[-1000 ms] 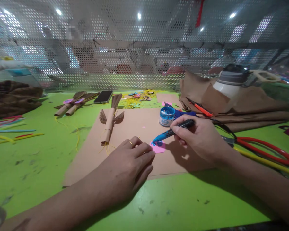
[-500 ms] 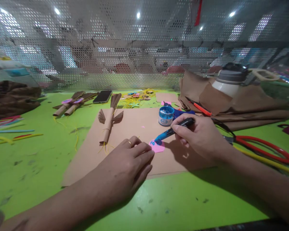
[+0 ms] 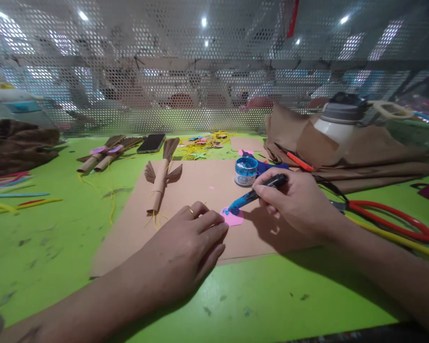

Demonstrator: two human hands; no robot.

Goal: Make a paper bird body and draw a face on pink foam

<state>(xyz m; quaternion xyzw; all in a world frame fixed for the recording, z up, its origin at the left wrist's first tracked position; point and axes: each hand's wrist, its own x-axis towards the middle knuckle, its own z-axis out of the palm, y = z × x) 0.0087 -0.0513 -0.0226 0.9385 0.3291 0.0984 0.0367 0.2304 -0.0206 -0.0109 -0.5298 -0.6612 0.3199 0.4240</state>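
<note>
My right hand (image 3: 289, 197) is closed round a black marker pen (image 3: 257, 193) whose front half is coated in blue. The pen's tip touches a small pink paper cutout (image 3: 234, 218) with blue marks near its upper edge. Fingers stretched out and laid flat, my left hand (image 3: 196, 240) rests at the cutout's left edge. Under both lies a sheet of brown paper (image 3: 196, 181). An open jar of blue paint (image 3: 246, 172) stands just beyond the pen. A rolled brown paper figure (image 3: 159, 186) with pleated ends and yellow threads lies left of it.
Two similar paper figures (image 3: 103, 157) and a phone (image 3: 151, 143) lie at the back left, near yellow paper shreds (image 3: 203, 147). To the right are red-handled scissors (image 3: 393, 221), folded brown paper (image 3: 382, 147) and a white bottle (image 3: 338, 126). A perforated screen (image 3: 214, 90) closes the back.
The whole view has shifted very slightly. Both hands, the pen and the pink cutout keep practically the same places relative to each other.
</note>
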